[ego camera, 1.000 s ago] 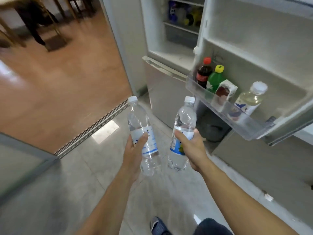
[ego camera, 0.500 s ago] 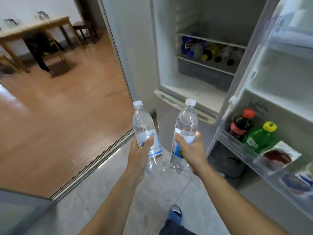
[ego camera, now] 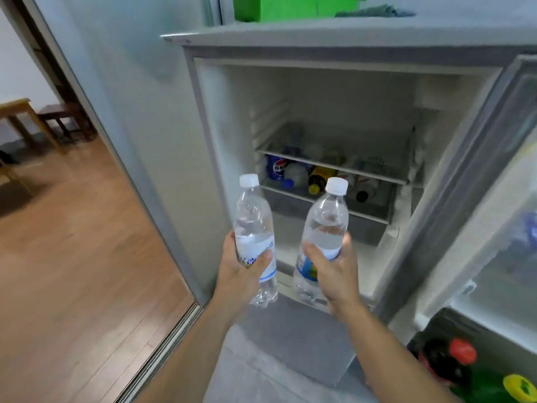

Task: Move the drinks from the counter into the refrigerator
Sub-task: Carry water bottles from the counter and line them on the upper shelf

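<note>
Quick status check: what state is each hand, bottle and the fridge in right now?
Left hand: grips the left water bottle, upright, capped.
Right hand: grips the right water bottle, upright, capped.
Refrigerator: door open, upper wire shelf bare.
Lower shelf drinks: lying on their sides.
Door bottles: standing, capped.

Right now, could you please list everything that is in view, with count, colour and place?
water bottles: 2, clear with white caps, one in each hand, before the open refrigerator
lying drink bottles: several, mixed colours, lower wire shelf; exact count unclear
door-shelf bottles: 2, red cap and yellow cap, bottom right
green box: 1, atop refrigerator
wooden table: 1, far left
left hand: grips left bottle
right hand: grips right bottle
</note>
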A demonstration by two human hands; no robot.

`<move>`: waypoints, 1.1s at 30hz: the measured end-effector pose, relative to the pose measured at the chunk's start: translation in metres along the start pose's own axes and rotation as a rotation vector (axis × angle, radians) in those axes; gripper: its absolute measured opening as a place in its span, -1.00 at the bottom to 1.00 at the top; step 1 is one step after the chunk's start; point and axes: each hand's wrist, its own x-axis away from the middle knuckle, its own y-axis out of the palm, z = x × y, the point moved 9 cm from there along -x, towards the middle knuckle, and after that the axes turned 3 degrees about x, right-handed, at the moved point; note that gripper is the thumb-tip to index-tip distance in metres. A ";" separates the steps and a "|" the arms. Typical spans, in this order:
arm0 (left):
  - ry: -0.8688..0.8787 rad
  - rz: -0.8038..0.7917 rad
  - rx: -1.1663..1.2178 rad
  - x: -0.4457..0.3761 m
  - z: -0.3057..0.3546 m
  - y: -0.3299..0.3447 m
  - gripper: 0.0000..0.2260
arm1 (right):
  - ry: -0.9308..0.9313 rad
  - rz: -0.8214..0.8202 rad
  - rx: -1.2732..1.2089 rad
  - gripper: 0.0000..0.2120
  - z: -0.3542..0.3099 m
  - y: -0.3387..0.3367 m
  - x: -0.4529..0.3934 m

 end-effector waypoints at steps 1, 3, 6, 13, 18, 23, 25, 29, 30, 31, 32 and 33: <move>0.024 -0.022 -0.002 -0.022 0.005 0.003 -0.61 | -0.020 0.028 -0.003 -0.56 -0.004 0.004 -0.016; 0.069 -0.064 0.002 -0.067 0.015 0.008 -0.59 | -0.071 0.077 -0.003 -0.60 -0.013 0.013 -0.047; 0.142 -0.155 -0.034 -0.129 0.037 0.019 -0.53 | -0.164 0.173 -0.013 -0.55 -0.033 0.029 -0.089; 0.285 -0.332 -0.087 -0.234 0.078 0.061 -0.48 | -0.308 0.329 0.019 -0.55 -0.080 0.049 -0.172; 0.309 -0.286 -0.070 -0.293 0.087 0.089 -0.44 | -0.280 0.219 0.138 -0.48 -0.086 0.054 -0.229; 0.402 -0.288 -0.052 -0.339 0.093 0.114 -0.43 | -0.199 0.163 0.165 -0.37 -0.086 0.062 -0.283; 0.372 -0.289 -0.063 -0.356 0.089 0.125 -0.38 | -0.168 0.147 0.137 -0.41 -0.088 0.068 -0.303; 0.331 -0.269 -0.090 -0.386 0.083 0.146 -0.27 | -0.150 0.107 0.097 -0.43 -0.089 0.082 -0.336; 0.323 -0.265 -0.088 -0.392 0.082 0.149 -0.26 | -0.154 0.098 0.088 -0.42 -0.089 0.085 -0.343; 0.319 -0.262 -0.079 -0.397 0.081 0.152 -0.26 | -0.153 0.097 0.090 -0.41 -0.089 0.087 -0.350; 0.321 -0.250 -0.069 -0.402 0.081 0.153 -0.28 | -0.148 0.102 0.103 -0.38 -0.089 0.089 -0.356; 0.330 -0.225 -0.068 -0.407 0.082 0.153 -0.29 | -0.139 0.106 0.120 -0.35 -0.089 0.090 -0.363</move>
